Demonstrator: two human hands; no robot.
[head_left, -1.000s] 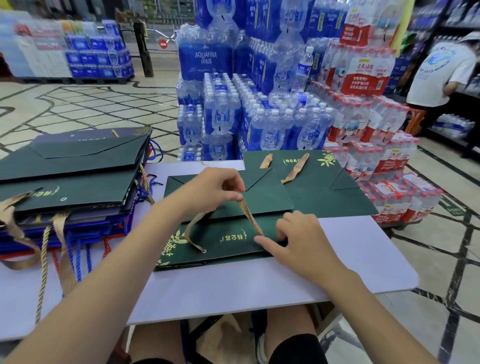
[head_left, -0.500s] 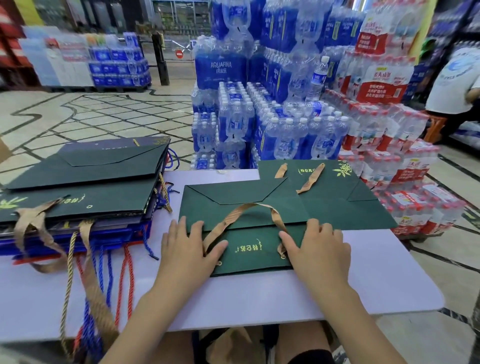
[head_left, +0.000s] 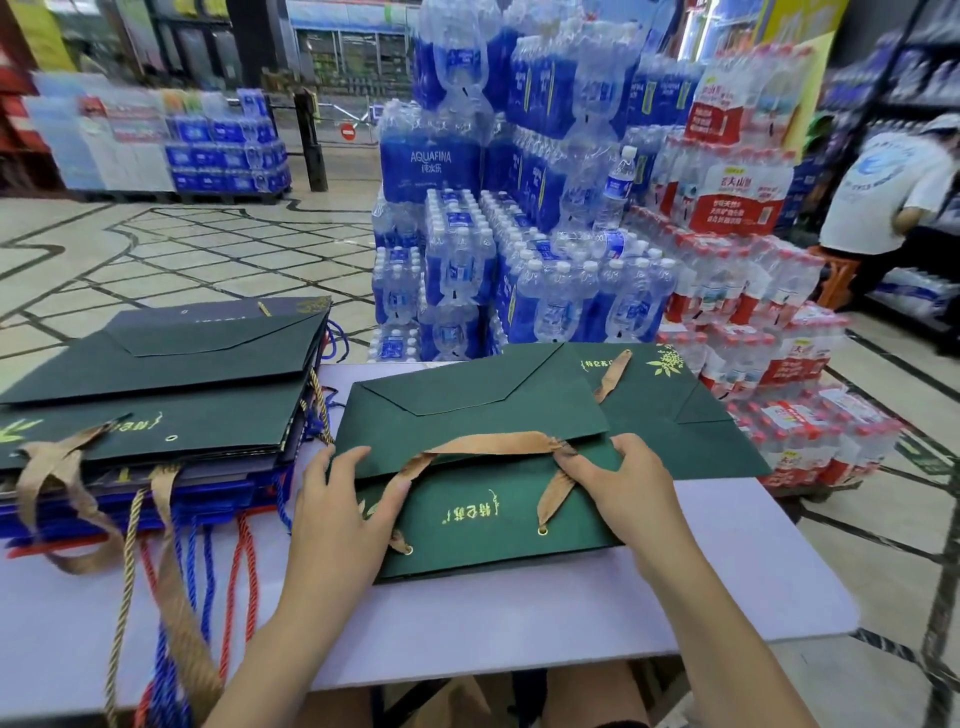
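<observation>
The green bag (head_left: 483, 499) lies folded flat on the worktop (head_left: 519, 629), right in front of me and between my two hands. My left hand (head_left: 343, 504) grips its left edge: the fingers curl over the folded upper part and the thumb lies across the printed face below. My right hand (head_left: 623, 493) holds the right side the same way, fingers on the fold and thumb pressing on the tan ribbon handle (head_left: 488, 442), which runs across the bag from one hand to the other. A second green bag (head_left: 675, 415) lies flat just behind it, partly under its far corner. The stack of bags (head_left: 156, 395) sits to my left, near my left hand but apart from it.
</observation>
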